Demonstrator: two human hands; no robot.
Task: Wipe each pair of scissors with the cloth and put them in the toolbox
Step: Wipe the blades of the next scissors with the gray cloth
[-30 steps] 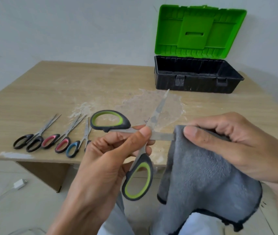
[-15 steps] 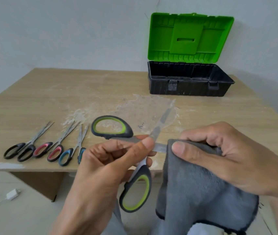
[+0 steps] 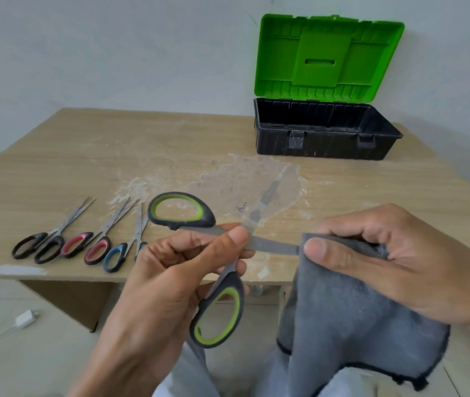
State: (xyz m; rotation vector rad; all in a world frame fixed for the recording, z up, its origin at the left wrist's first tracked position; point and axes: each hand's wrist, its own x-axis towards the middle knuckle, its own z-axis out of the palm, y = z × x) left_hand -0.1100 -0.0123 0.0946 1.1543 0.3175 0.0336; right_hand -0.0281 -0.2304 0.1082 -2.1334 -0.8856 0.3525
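Compared with the earlier frames, more bare blade is seen between the two hands: the cloth-wrapped pinch has been drawn outward along the steel, away from the pivot, while the view has dropped slightly so that the toolbox sits lower in the picture.

Largest first, the worktop [image 3: 90,156] is seen to carry everything else, its middle marked by a pale dried patch. At its far right the toolbox [image 3: 325,138] is stood with its green lid tipped back against the wall, so that the black tray is left open for receiving; nothing can be made out inside it. The grey cloth [image 3: 351,319] is draped down from the right hand [image 3: 394,262], whose thumb and fingers are pressed together through a fold of it around one blade, which lets both faces be rubbed in one stroke. The left hand [image 3: 168,285] is closed in a pinch at the pivot of the green-handled scissors [image 3: 216,305], which are held spread wide in the air over the near edge, one blade presented to the cloth and the other pointed away towards the box. On the left of the worktop three smaller pairs are laid side by side: the black-handled scissors [image 3: 37,246], the pink-handled scissors [image 3: 86,246] and the blue-handled scissors [image 3: 118,253], apparently awaiting their turn.
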